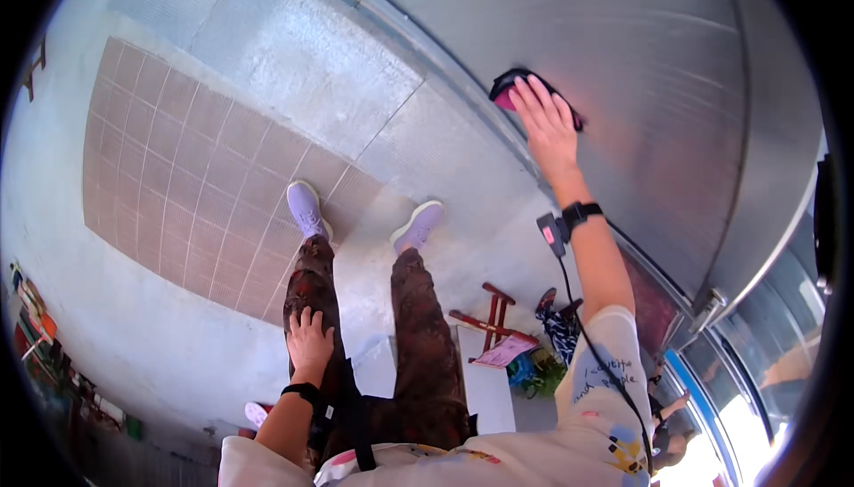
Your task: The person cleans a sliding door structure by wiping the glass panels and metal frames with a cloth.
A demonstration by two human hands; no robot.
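My right hand point(550, 127) presses a black-and-pink cloth or pad point(503, 96) flat against a brushed metal door panel point(649, 60), near the panel's edge. The fingers lie over the cloth, and its exact kind is hard to tell. A black band with a small cabled device point(553, 233) is on that wrist. My left hand point(310, 340) rests on my trouser leg point(307, 296), fingers slightly bent and apart, holding nothing.
Below my feet are a pale floor point(294, 51) and a brown tiled patch point(169, 167). A red wooden stool point(496, 313), a pink sheet point(505, 351) and green leaves point(544, 376) are behind me. Another person point(667, 442) is at lower right. Assorted items point(40, 327) line the left edge.
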